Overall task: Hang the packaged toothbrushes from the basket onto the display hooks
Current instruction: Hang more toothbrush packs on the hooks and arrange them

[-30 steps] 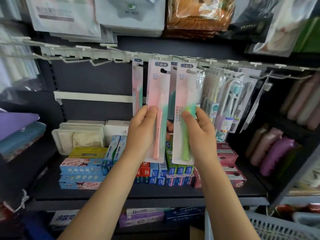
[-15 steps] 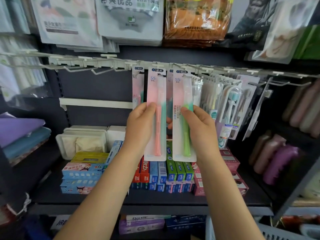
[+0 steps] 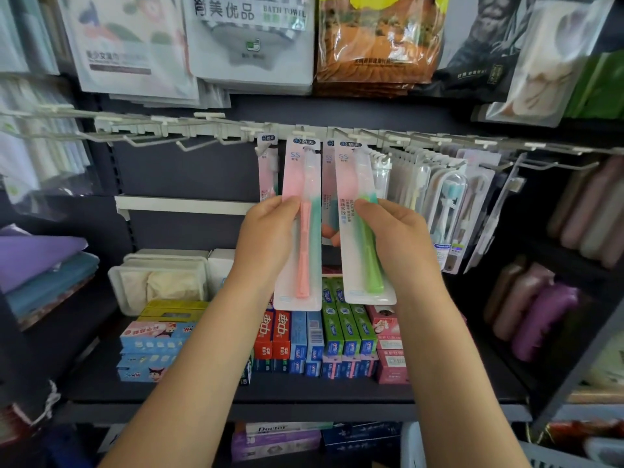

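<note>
Shop hook rail (image 3: 209, 131) overhead, my left hand (image 3: 270, 238) pinching pink toothbrush pack (image 3: 300, 228), right hand (image 3: 398, 241) pinching green toothbrush pack (image 3: 363, 228), both tops now higher, at the hooks.

There is a single view, worn on the person's head, wide-angle with bent edges. It faces forward and slightly down, straight at a shop display wall from close range. The hook rail (image 3: 209, 130) crosses the upper third of the frame, the shelf (image 3: 236, 390) fills the lower middle, and both forearms rise from the bottom edge toward the centre.
</note>
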A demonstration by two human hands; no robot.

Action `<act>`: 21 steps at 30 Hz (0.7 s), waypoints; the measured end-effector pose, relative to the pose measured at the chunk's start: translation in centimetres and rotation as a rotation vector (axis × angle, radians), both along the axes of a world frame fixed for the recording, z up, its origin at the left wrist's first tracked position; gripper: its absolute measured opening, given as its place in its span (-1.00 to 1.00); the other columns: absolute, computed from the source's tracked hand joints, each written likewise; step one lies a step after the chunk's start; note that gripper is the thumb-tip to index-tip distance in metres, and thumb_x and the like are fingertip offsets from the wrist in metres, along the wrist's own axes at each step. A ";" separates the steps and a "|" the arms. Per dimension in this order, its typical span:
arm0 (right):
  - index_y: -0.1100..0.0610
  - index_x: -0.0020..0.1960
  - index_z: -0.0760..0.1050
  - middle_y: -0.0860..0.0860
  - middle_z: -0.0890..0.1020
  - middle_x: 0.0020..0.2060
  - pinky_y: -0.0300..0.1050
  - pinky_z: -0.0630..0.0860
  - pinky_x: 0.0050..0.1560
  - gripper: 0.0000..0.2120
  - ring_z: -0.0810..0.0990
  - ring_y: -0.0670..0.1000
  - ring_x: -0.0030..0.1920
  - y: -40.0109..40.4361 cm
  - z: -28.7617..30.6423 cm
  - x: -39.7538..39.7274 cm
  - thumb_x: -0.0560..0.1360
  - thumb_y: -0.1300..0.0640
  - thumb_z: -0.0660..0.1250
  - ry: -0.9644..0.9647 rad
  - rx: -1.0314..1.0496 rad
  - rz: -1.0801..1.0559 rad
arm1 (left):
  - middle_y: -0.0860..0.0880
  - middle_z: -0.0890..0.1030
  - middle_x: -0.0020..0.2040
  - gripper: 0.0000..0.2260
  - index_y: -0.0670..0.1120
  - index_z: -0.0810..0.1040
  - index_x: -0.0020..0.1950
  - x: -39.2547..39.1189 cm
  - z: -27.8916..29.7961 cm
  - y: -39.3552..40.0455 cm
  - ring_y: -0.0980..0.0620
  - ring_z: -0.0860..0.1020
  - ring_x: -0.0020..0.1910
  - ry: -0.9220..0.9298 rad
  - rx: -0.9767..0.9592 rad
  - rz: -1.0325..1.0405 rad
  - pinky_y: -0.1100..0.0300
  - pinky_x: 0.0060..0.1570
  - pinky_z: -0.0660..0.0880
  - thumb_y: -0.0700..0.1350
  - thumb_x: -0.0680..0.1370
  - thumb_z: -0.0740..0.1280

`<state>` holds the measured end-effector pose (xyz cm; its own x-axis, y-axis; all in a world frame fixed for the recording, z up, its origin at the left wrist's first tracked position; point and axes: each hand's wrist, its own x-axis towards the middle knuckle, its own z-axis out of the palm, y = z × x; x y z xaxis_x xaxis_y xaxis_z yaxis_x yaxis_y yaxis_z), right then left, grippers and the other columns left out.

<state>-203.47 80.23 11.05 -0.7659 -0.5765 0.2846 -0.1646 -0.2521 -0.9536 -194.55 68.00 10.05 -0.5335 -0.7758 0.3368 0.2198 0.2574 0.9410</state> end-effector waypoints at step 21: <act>0.13 -0.18 0.45 0.03 0.46 -0.33 -0.14 0.41 -0.27 -0.65 0.42 -0.03 -0.31 -1.8 -8.6 -0.1 0.62 -0.11 0.29 -0.029 0.162 -0.148 | -0.01 0.64 -0.09 -0.74 0.06 0.56 -0.15 -1.2 -2.8 1.0 0.05 0.59 -0.07 -0.074 0.048 0.026 0.07 0.12 0.54 0.05 0.69 0.22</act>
<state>-203.55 78.43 2.48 -0.8520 -0.4938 0.1740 -0.1603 -0.0703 -0.9846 -195.73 69.02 7.27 -0.5352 -0.8039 0.2595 0.1430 0.2166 0.9657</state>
